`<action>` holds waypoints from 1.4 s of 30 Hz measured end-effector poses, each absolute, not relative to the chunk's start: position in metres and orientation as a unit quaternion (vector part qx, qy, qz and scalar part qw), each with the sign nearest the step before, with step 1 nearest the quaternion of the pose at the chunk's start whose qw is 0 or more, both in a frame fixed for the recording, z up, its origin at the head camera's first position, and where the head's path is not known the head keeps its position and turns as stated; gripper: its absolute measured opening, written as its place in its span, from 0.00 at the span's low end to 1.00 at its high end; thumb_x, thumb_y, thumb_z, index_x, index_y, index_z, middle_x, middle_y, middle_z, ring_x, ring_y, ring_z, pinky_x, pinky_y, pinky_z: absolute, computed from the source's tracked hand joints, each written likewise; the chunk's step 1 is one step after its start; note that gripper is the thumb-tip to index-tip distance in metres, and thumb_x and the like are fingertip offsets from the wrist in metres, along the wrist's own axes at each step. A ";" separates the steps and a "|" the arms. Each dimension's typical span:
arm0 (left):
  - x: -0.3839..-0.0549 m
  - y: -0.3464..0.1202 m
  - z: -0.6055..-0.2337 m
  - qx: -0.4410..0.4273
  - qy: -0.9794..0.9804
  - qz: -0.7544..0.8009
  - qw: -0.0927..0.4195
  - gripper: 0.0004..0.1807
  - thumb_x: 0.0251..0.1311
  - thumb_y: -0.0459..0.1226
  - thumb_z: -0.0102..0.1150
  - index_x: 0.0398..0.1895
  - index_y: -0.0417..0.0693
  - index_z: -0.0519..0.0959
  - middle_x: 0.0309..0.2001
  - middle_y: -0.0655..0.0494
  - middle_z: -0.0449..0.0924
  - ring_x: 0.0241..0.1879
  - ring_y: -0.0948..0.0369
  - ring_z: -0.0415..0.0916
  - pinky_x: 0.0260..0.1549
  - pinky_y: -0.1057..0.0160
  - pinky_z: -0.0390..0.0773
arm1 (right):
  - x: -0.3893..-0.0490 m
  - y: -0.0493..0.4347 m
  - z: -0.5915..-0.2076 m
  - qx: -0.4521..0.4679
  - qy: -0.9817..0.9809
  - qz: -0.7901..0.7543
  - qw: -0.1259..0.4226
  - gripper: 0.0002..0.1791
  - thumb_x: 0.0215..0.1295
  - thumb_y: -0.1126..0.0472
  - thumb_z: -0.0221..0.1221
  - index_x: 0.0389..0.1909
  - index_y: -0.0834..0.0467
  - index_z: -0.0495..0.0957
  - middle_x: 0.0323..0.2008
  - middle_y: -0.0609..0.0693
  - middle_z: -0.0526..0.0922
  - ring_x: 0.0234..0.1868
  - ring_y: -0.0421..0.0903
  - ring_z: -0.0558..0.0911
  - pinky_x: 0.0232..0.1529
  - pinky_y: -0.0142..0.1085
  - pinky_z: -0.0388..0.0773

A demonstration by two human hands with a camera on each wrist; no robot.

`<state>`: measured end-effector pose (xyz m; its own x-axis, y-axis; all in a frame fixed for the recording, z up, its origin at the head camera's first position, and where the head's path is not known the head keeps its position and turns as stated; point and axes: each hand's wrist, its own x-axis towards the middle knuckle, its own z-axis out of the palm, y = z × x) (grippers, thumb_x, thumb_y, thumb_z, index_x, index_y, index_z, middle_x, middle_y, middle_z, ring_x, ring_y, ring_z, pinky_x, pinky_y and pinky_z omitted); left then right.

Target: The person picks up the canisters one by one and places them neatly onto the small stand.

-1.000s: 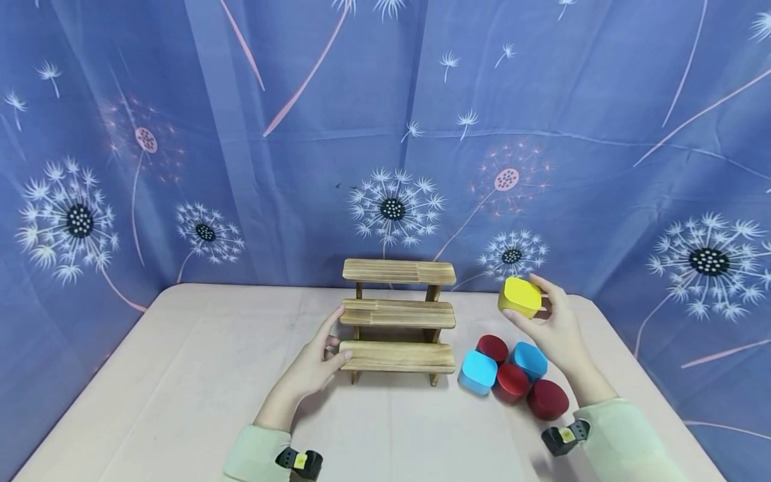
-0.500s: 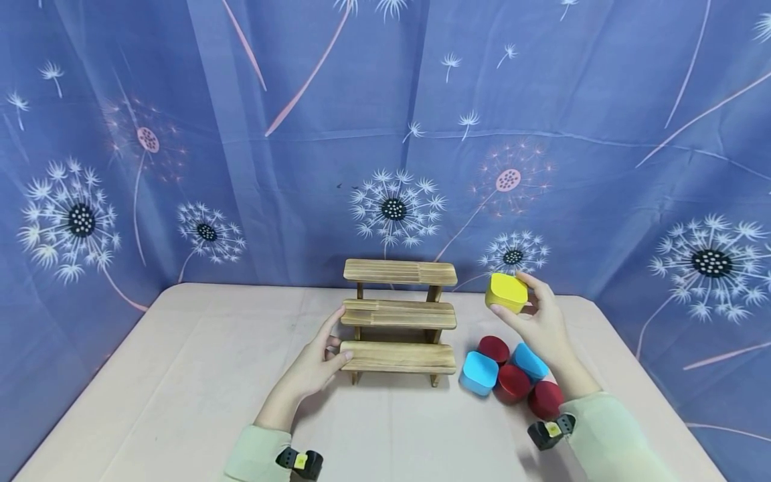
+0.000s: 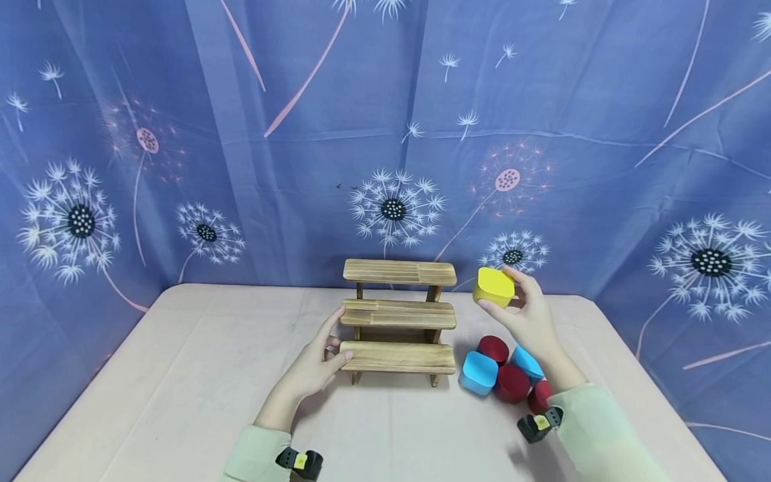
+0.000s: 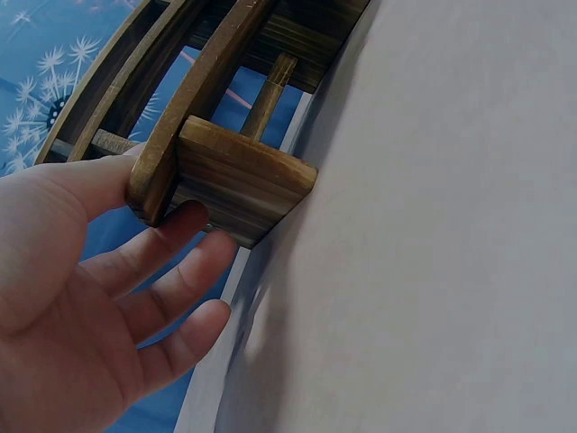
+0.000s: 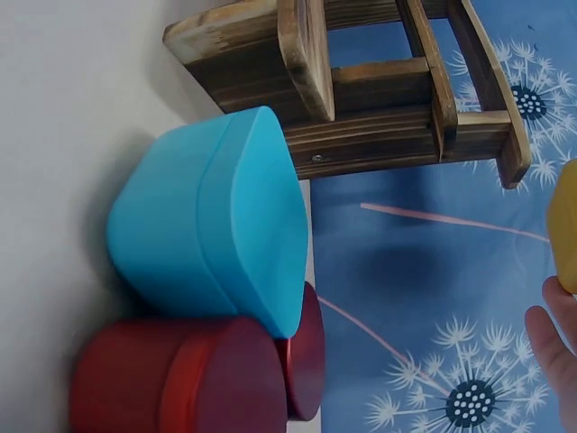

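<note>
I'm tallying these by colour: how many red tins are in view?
3, right of the rack: the back red tin, the middle red tin, and the near red tin, partly hidden by the right arm, which may hide more.

Blue cloth [image 3: 307, 194] — dandelion-printed, creased — hangs behind a pale table [image 3: 181, 381].

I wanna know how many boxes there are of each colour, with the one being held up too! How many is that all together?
Yellow box, held up by the right hand: 1
Light blue boxes: 2
Round dark red boxes: 3
Total: 6 boxes
</note>
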<state>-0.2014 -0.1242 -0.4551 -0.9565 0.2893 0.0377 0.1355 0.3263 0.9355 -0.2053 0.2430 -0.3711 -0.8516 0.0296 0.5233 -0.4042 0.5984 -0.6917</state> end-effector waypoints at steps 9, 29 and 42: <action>-0.200 -0.124 -0.453 0.131 0.820 0.554 0.065 0.46 0.61 0.36 0.59 0.72 0.81 0.45 0.47 0.43 0.71 0.26 0.61 0.68 0.19 0.66 0.73 | -0.191 0.217 -0.344 0.124 -0.858 0.435 0.244 0.39 0.52 0.71 0.66 0.65 0.69 0.62 0.57 0.66 0.68 0.38 0.23 0.71 0.39 0.15 0.72; -0.201 -0.125 -0.454 0.133 0.819 0.555 0.064 0.46 0.61 0.36 0.59 0.72 0.81 0.45 0.47 0.43 0.71 0.27 0.60 0.68 0.19 0.65 0.73 | -0.201 0.199 -0.338 0.133 -0.863 0.438 0.214 0.39 0.55 0.67 0.66 0.67 0.66 0.61 0.61 0.64 0.66 0.42 0.25 0.71 0.42 0.18 0.72; -0.202 -0.125 -0.455 0.134 0.820 0.552 0.064 0.46 0.61 0.36 0.59 0.71 0.82 0.44 0.46 0.44 0.70 0.26 0.61 0.68 0.19 0.66 0.73 | -0.229 0.206 -0.365 0.138 -0.860 0.445 0.210 0.41 0.54 0.56 0.69 0.68 0.56 0.62 0.63 0.55 0.66 0.51 0.50 0.75 0.45 0.18 0.71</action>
